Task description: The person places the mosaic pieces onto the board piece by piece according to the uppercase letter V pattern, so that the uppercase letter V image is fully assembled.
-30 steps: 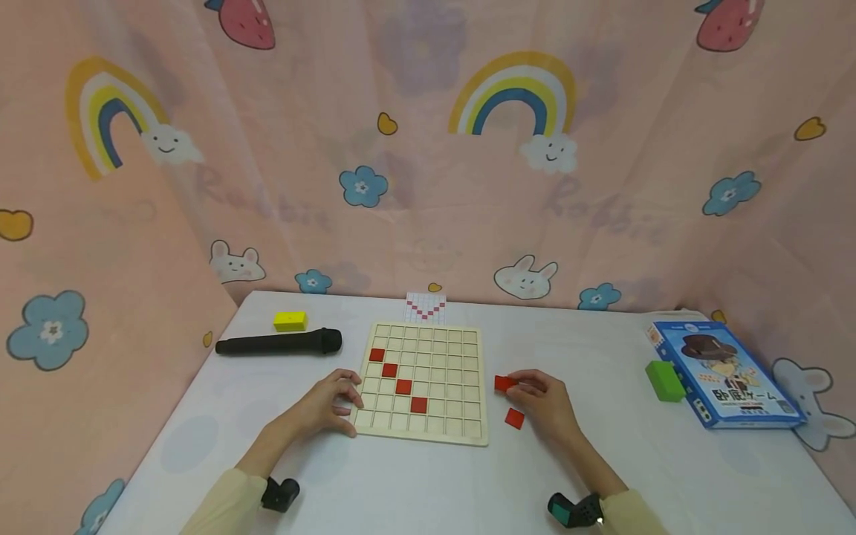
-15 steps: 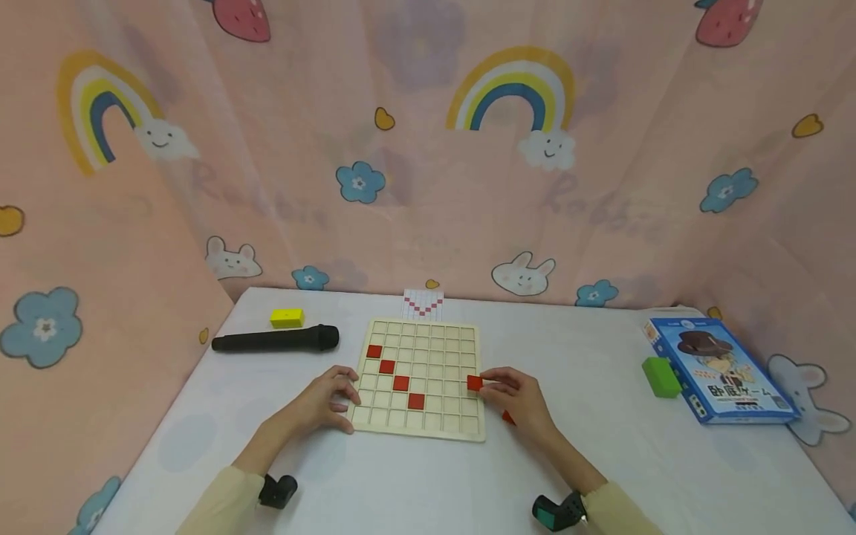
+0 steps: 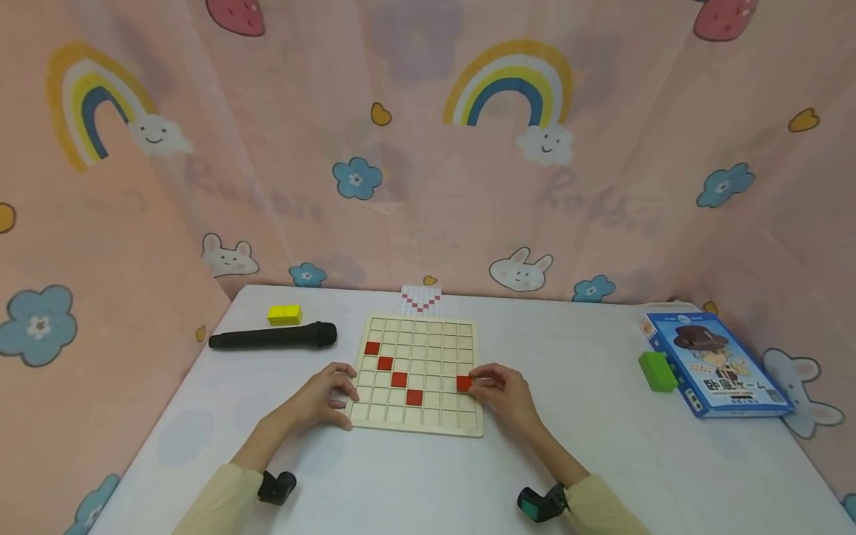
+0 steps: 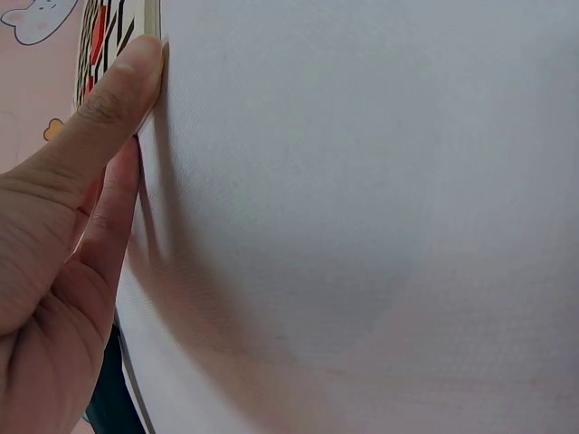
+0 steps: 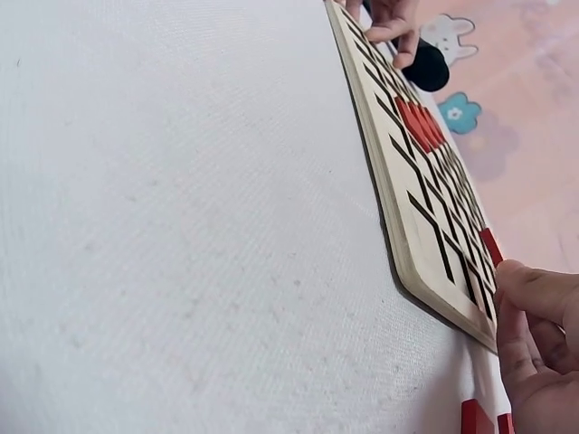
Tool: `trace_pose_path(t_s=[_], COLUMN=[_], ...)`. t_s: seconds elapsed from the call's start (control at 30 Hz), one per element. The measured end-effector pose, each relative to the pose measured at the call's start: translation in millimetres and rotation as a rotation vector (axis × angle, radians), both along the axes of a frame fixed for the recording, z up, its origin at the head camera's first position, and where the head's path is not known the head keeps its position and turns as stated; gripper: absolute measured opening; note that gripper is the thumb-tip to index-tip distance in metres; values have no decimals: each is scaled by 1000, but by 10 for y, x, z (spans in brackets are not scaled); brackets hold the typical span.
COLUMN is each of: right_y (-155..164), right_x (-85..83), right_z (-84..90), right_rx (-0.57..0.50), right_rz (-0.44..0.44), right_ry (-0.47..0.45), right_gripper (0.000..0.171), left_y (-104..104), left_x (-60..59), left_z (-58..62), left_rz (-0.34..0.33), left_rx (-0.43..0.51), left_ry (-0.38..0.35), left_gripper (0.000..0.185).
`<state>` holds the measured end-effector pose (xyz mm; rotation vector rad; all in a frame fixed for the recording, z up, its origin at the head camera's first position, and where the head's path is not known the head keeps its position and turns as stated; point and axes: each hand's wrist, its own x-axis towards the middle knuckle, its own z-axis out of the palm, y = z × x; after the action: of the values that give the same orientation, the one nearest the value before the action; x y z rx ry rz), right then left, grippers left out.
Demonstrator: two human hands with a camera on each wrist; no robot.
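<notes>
Here the left hand (image 3: 328,397) braces the near-left corner of the board (image 3: 421,427), thumb flat against its edge and fingers curled over the rim; in the left wrist view the thumb (image 4: 109,108) presses the board's side. The right hand (image 3: 501,390) pinches a red tile (image 3: 464,383) between thumb and fingertips, holding it over a cell in the second column from the right, one row above the lowest placed tile. Whether it is seated or just above its cell, I cannot tell.

To do this well, I judge the tile should go down level, square to the cell walls, then be let go with the fingers lifting straight up so it does not tip. The bracing hand should hold firm so the board does not slide on the surface (image 3: 414,483).

Four more red tiles (image 3: 392,371) run in a diagonal from upper left down toward the middle. Two spare tiles (image 5: 484,418) lie by the right hand in the wrist view. Farther off are a black microphone (image 3: 273,336), a yellow block (image 3: 284,315), a pattern card (image 3: 421,299), a green block (image 3: 657,371) and a blue box (image 3: 718,364).
</notes>
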<state>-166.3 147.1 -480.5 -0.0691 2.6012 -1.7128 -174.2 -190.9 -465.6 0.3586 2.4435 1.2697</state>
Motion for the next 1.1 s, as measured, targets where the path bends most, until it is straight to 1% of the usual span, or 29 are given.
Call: trace_pose_path(t_s=[0.2,0.43,0.6,0.77,0.93,1.03,1.1], right_y=[-46,-103,-151,-204,-233,-240,-239], right_x=[-14,-15,-18,-39,-67,-75,-73], right_z=[-56,-57,-40,-40,-60,-54,-47], right_rx=[7,-55,-74,-53,-4,0,-1], right_rz=[-3,-13,-11,-8,-5,3,13], right_ry=[6,3,2,23,39,45,67], right_gripper=[23,25,26,26,25,24,24], left_y=[-7,-5,-7,-12,-11,-10,-10], left_x=[-2,-2,-4,-1,0,-2,-2], left_z=[-16,-31,-47,-57,-60,-63,-62], left_rz=[-7,-1,1,15,23,25,24], left_rx=[13,20,12,20,15,18,22], left_ry=[6,1,3,-5,-8,-9,-9], left_gripper=[36,36,36,36,36,36,36])
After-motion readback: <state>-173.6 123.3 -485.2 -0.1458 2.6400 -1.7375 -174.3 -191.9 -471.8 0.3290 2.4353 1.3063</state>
